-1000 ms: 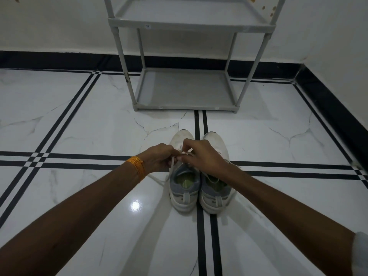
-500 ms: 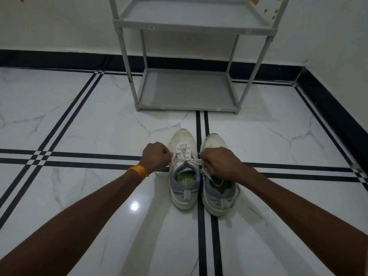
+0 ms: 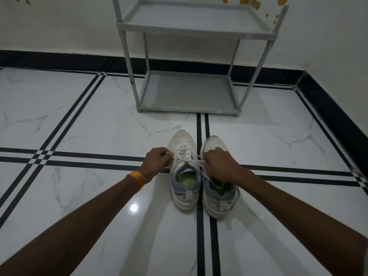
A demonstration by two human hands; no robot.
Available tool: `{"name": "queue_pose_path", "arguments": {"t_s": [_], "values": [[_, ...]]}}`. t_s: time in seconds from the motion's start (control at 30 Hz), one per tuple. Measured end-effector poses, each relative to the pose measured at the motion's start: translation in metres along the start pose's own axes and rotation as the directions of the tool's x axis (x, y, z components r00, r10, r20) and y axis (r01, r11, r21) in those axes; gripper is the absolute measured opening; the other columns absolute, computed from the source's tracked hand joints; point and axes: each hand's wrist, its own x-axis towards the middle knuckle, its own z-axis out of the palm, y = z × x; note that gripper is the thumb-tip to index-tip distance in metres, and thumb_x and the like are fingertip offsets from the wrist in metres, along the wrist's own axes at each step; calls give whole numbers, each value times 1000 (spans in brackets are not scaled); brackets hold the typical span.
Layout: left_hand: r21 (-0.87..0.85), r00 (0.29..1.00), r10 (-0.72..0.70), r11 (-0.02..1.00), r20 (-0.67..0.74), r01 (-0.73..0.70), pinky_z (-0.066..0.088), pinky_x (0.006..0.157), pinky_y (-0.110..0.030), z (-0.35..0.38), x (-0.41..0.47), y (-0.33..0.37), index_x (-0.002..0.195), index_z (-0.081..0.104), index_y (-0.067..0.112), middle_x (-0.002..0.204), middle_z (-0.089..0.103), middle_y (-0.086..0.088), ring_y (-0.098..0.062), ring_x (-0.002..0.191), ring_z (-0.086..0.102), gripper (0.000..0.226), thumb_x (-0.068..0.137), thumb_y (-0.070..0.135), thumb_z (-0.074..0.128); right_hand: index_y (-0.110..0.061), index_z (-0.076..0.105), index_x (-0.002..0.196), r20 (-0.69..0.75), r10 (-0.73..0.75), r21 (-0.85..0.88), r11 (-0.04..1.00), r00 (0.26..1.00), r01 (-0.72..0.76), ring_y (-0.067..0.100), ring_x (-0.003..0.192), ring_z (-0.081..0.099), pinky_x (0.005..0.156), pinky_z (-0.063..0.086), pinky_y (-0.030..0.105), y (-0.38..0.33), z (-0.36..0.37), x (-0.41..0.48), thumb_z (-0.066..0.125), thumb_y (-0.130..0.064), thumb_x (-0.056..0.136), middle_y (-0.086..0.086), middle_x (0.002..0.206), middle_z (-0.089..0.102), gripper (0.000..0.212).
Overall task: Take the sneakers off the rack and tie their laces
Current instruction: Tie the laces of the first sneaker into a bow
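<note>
Two white and grey sneakers stand side by side on the floor, toes pointing away from me. The left sneaker (image 3: 184, 182) has its white lace (image 3: 191, 161) stretched sideways across its tongue. My left hand (image 3: 157, 162) is closed on one lace end at the shoe's left side. My right hand (image 3: 219, 164) is closed on the other lace end, over the front of the right sneaker (image 3: 219, 196), whose lace lies loose in its opening.
A grey two-shelf rack (image 3: 189, 92) with nothing on its shelves stands against the wall beyond the shoes. White marble floor (image 3: 89, 120) with black stripes surrounds them. A black skirting and a wall (image 3: 338, 120) run along the right side.
My hands were together over the left sneaker's laces. They have pulled apart sideways, drawing the lace taut across the shoe.
</note>
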Motion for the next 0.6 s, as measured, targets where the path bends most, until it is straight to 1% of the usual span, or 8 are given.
{"name": "queue_pose_path", "arguments": {"t_s": [0.07, 0.1, 0.17, 0.23, 0.33, 0.4, 0.5, 0.6], "values": [[30, 987, 135, 990, 91, -138, 54, 53, -25, -11, -4, -1, 90, 65, 4, 78, 66, -11, -14, 61, 62, 14, 94, 17, 61, -19, 41, 62, 44, 124, 349, 928, 991, -132, 26, 76, 54, 59, 34, 31, 4, -1, 2, 48, -14, 92, 1, 69, 54, 32], [99, 971, 195, 973, 142, -210, 52, 50, -21, -16, -5, -2, 91, 65, 5, 79, 67, -9, -9, 59, 64, 10, 93, 15, 63, -20, 39, 60, 48, 153, 437, 885, 987, -159, 24, 71, 52, 57, 34, 31, 4, -2, 4, 48, -13, 92, -1, 64, 51, 33], [281, 930, 270, 899, 248, -336, 52, 50, -18, -20, -6, -2, 91, 64, 9, 82, 68, -6, -7, 61, 66, 1, 91, 10, 64, -19, 40, 61, 50, 182, 486, 855, 982, -183, 22, 69, 50, 58, 35, 32, 0, -4, 6, 48, -16, 93, -1, 64, 51, 33], [425, 913, 323, 811, 248, -402, 54, 54, -19, -18, -6, -5, 92, 59, 14, 85, 68, -2, -15, 68, 68, 4, 91, 12, 63, -17, 45, 64, 55, 169, 420, 890, 984, -176, 23, 71, 51, 58, 34, 31, -5, -3, 7, 47, -18, 95, 5, 71, 57, 31], [365, 946, 318, 875, 62, -318, 60, 55, -33, -13, -5, -8, 89, 52, 16, 83, 68, -4, -23, 66, 69, 10, 93, 21, 60, -7, 61, 90, 21, 110, 130, 985, 994, -112, 26, 79, 56, 66, 38, 31, -5, 0, 3, 43, -22, 97, 15, 93, 67, 24], [162, 979, 198, 969, -51, -188, 61, 53, -37, -10, -6, -7, 88, 50, 10, 85, 68, -11, -28, 66, 70, 12, 96, 18, 55, -6, 61, 105, -8, 58, -33, 998, 998, -58, 30, 92, 60, 74, 41, 35, -3, 2, 1, 44, -24, 97, 16, 105, 67, 26], [-205, 985, -113, 975, -129, 86, 57, 48, -31, -8, -8, -2, 88, 47, 6, 90, 68, -21, -30, 64, 68, 10, 97, 9, 49, -8, 59, 111, 9, 8, -212, 977, 1000, -6, 33, 100, 60, 79, 43, 36, -2, -1, 2, 49, -29, 95, 16, 110, 66, 28], [-220, 963, -220, 958, -157, 183, 61, 59, -39, -3, -5, -8, 86, 47, 7, 93, 70, -22, -37, 65, 69, 12, 98, 8, 46, -10, 63, 108, 10, -30, -294, 955, 999, 32, 32, 93, 63, 74, 45, 36, -2, -2, 1, 59, -33, 90, 13, 103, 68, 30]]}}
